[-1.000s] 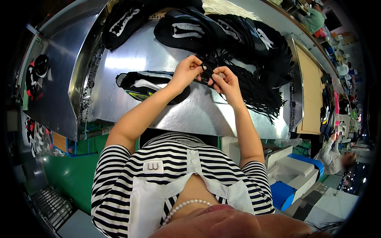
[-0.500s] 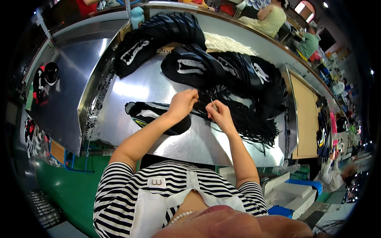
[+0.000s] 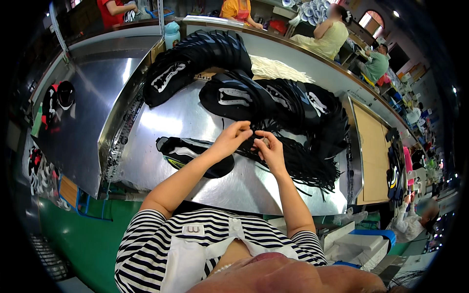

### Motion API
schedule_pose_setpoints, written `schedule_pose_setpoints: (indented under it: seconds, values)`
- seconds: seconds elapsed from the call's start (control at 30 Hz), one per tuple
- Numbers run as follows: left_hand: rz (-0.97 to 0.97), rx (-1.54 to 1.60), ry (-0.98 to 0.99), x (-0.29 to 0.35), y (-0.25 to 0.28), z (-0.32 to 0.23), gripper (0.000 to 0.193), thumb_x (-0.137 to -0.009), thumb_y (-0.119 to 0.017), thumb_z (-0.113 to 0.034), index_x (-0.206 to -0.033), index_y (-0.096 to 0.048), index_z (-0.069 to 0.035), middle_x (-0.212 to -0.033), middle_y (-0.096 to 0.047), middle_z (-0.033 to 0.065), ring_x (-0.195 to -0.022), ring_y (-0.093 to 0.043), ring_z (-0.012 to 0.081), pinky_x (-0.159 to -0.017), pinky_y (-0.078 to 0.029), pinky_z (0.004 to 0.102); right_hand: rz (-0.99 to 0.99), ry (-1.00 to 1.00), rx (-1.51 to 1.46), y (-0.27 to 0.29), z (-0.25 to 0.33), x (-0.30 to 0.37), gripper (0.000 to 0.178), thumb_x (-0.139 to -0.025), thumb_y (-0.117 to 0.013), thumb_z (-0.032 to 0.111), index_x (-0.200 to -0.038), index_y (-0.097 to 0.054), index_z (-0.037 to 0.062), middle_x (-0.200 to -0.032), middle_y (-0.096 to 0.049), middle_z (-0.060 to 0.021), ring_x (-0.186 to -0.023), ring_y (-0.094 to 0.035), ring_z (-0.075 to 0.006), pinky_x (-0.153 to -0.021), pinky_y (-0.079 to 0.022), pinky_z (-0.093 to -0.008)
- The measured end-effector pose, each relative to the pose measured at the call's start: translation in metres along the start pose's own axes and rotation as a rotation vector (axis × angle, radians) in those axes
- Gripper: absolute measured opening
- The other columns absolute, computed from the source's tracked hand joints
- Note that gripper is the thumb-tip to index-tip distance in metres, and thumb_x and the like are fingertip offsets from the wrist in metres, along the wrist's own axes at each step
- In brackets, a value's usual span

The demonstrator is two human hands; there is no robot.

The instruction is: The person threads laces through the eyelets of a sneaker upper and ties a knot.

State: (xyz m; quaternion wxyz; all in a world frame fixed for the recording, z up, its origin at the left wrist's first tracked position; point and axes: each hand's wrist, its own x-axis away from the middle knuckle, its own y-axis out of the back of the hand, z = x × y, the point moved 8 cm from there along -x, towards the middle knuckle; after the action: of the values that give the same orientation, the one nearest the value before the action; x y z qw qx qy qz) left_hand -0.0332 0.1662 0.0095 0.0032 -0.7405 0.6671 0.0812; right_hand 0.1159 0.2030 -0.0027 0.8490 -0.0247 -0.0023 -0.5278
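Note:
Over the metal worktable my two hands are close together, fingers curled in. My left hand is closed in a pinch, its fingertips nearly meeting those of my right hand. Also pinched, the right hand shows a small greyish piece at its fingers, too small to name. What either hand grips is hidden against the dark background. Beneath and beside the right hand spreads a bundle of black shoelaces. Left of it, partly behind my left forearm, lies a single black shoe upper with white and yellow-green trim.
Rows of stacked black shoe uppers curve along the table's far side. Behind them lie white laces and a light-blue bottle. A metal chute is at left, a cardboard-lined tray at right. Several people sit beyond.
Both hands have come closer together and sit slightly lower in the picture. The right hand's fingers have shifted upright. The whole view has tilted, so the table appears lower.

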Motion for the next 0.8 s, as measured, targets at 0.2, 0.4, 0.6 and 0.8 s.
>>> schedule_pose_setpoints:
  seconds: [0.2, 0.4, 0.6, 0.8]
  values:
    - [0.192, -0.085, -0.110, 0.000, -0.008, -0.008, 0.026, -0.088, -0.067, -0.012, -0.112, -0.066, -0.002, -0.095, -0.069, 0.0089, -0.089, -0.067, 0.0207, -0.081, -0.051, 0.0307, 0.031, 0.143, 0.086, -0.003, 0.021, 0.005, 0.018, -0.094, -0.062, 0.006, -0.110, -0.062, 0.0001, -0.074, -0.065, -0.0015, -0.053, -0.047, -0.0019, -0.047, -0.036, -0.0179]
    - [-0.028, -0.831, -0.320, -0.009, 0.009, -0.003, 0.016, -0.082, -0.071, -0.017, -0.093, -0.072, -0.005, -0.095, -0.071, 0.0128, -0.084, -0.066, 0.0306, -0.072, -0.052, 0.0380, -0.021, 0.237, 0.145, 0.019, 0.054, 0.016, 0.013, -0.095, -0.061, 0.007, -0.107, -0.062, 0.0017, -0.070, -0.061, 0.0009, -0.057, -0.046, -0.0012, -0.049, -0.034, -0.0170]
    - [-0.124, -0.783, -0.413, -0.008, 0.013, -0.020, 0.052, -0.085, -0.071, -0.021, -0.133, -0.054, -0.008, -0.130, -0.057, 0.0161, -0.113, -0.056, 0.0355, -0.095, -0.047, 0.0410, 0.060, 0.193, -0.290, 0.017, 0.089, 0.032, 0.020, -0.101, -0.050, 0.010, -0.118, -0.055, -0.0012, -0.080, -0.063, -0.0078, -0.055, -0.049, -0.0058, -0.046, -0.033, -0.0169]
    - [-0.095, -0.778, -0.498, 0.035, 0.037, -0.052, 0.038, -0.084, -0.071, -0.015, -0.120, -0.060, -0.005, -0.117, -0.058, 0.0143, -0.108, -0.056, 0.0348, -0.093, -0.046, 0.0413, 0.158, 0.341, -0.322, 0.002, 0.181, 0.065, 0.013, -0.095, -0.053, 0.001, -0.107, -0.054, -0.0020, -0.079, -0.066, -0.0166, -0.045, -0.052, -0.0085, -0.039, -0.033, -0.0175]
